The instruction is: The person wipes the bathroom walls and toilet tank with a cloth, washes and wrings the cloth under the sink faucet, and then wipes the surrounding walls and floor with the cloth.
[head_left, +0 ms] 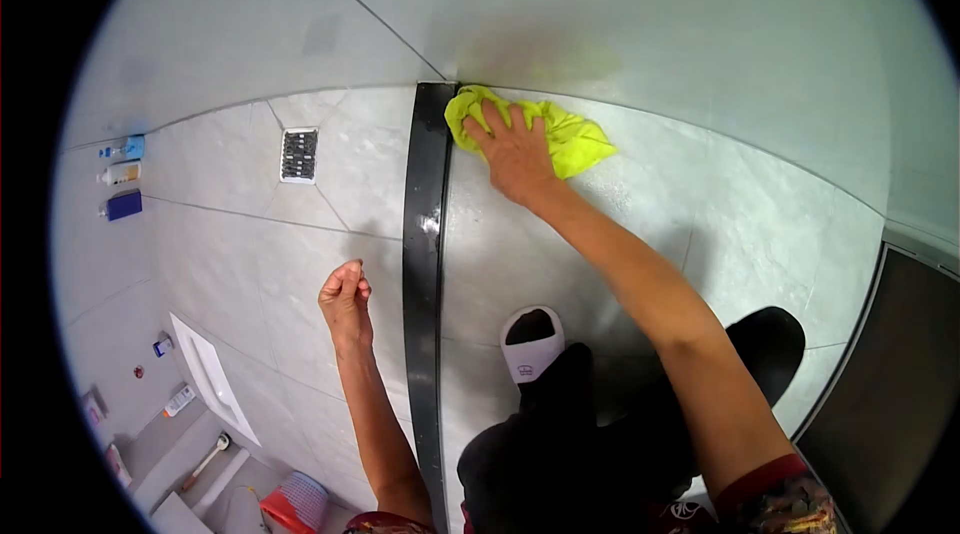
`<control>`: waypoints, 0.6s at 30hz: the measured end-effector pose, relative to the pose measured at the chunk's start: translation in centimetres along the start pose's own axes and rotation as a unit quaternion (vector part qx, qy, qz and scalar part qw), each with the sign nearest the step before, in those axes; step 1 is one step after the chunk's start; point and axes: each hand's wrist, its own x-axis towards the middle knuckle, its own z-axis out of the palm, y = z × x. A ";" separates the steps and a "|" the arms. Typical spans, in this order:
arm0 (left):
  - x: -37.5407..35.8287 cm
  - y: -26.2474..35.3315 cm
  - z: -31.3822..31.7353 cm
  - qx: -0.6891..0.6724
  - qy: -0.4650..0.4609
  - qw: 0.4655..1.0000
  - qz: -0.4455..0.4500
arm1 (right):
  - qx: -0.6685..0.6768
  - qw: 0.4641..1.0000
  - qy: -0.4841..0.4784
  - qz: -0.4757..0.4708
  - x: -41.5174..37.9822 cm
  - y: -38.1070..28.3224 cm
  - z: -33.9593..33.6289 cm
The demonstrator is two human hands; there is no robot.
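A bright yellow-green cloth (580,141) lies bunched on the pale tiled floor, close to the foot of the wall. My right hand (515,154) presses down on it, fingers spread into its folds, where the black threshold strip (428,204) meets the wall. On the other side of that strip, my left hand (347,296) hangs over the floor with its fingers curled closed. Nothing shows in it.
A square floor drain (299,156) is set in the tiles at left. Several bottles (122,174) stand by the far-left wall. Lower left are a white tray-like fixture (215,379), a long-handled brush (208,459) and a red-and-blue bucket (296,502). A slippered foot (532,344) stands below my right arm.
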 end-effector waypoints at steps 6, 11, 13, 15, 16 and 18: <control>0.9 -0.1 2.1 -0.014 -0.032 0.999 -0.008 | 0.007 0.977 -0.090 -0.195 -9.0 -2.5 -0.5; 0.6 0.3 3.0 -0.023 -0.022 0.999 -0.012 | 0.094 0.934 -0.193 -0.286 -11.3 -2.5 -2.0; 0.3 -0.1 1.8 -0.019 -0.031 0.999 -0.004 | 0.141 0.935 -0.190 -0.265 -10.3 -1.9 -1.9; -0.3 -0.6 0.9 -0.014 -0.027 1.000 -0.007 | 0.102 0.954 -0.086 -0.269 -7.4 -1.6 -2.6; -0.3 -1.0 0.4 -0.014 -0.020 1.000 -0.012 | 0.083 0.962 -0.029 -0.260 -5.5 -1.7 -3.0; -0.1 -2.3 -0.6 -0.034 -0.032 0.999 -0.017 | 0.052 0.968 0.064 -0.237 -1.4 -1.3 -2.5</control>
